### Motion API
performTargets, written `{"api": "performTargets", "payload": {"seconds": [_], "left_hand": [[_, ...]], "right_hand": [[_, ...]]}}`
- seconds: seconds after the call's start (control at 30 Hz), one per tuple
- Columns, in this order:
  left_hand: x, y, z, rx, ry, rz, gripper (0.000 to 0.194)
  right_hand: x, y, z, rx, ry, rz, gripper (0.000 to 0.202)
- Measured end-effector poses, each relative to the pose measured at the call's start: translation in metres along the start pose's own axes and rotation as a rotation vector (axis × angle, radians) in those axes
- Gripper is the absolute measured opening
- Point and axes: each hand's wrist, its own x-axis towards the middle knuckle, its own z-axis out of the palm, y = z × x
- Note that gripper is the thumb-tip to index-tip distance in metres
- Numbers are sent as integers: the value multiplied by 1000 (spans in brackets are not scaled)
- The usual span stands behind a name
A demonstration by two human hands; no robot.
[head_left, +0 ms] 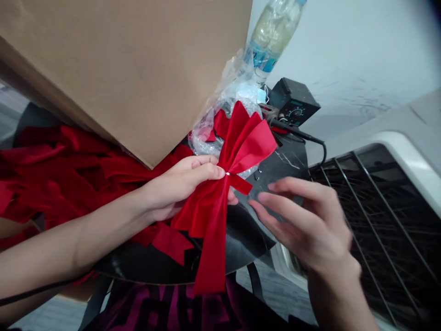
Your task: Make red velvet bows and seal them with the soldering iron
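My left hand (193,181) pinches a red ribbon bow (210,216) at its gathered middle, where a small shiny tie (227,174) shows beside the thumb. Pleated loops fan out up and to the right, and a long tail hangs down toward my lap. A short red strip sticks out to the right of the tie. To the right of the bow, apart from it, my right hand (303,216) hovers with fingers curved and spread, slightly blurred, and nothing visible in them. Behind the bow lies a clear plastic bag (206,142) with red pieces by it.
Red ribbon pieces (79,170) are heaped at the left, beneath a large cardboard box (138,69). On the black round tabletop (155,271) stand a dial-fronted black box (292,103) and a corded tool. Behind are a bottle (275,32) and, at right, a barred heater (379,220).
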Motion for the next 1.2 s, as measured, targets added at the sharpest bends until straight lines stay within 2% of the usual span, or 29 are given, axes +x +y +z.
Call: {"api": "performTargets", "payload": {"seconds": [0.07,0.13,0.2,0.3,0.43,0.6,0.7,0.8,0.93,1.07,1.2], "left_hand": [[0,0,1,15,5,-12,9],[1,0,2,38,19,-23,14],[2,0,1,60,38,-38,15],[2,-1,0,80,42,-89,16],[3,-4,-2,113,20,-158,18],[6,-5,-4,139,66,-135,26],[7,-4,-3,180,88,-96,40],[6,-5,-3,224,82,-93,40],[4,-7,-5,306,5,-56,47],[5,-6,-10,484,-24,11,50],[5,-4,-16,556,-83,113,53]], "right_hand": [[5,11,15,-3,-11,-134,53],[11,13,22,18,-99,-183,44],[18,10,19,29,-194,-223,36],[30,8,9,-4,-257,-371,27],[44,7,3,-76,-362,-453,27],[52,-7,-6,-14,-515,-306,29],[53,-13,-11,-21,-557,-324,27],[50,-11,-9,-2,-497,-357,26],[41,-4,5,131,-387,-211,25],[39,0,18,234,-380,-147,23],[45,1,18,222,-434,-66,16]]}}
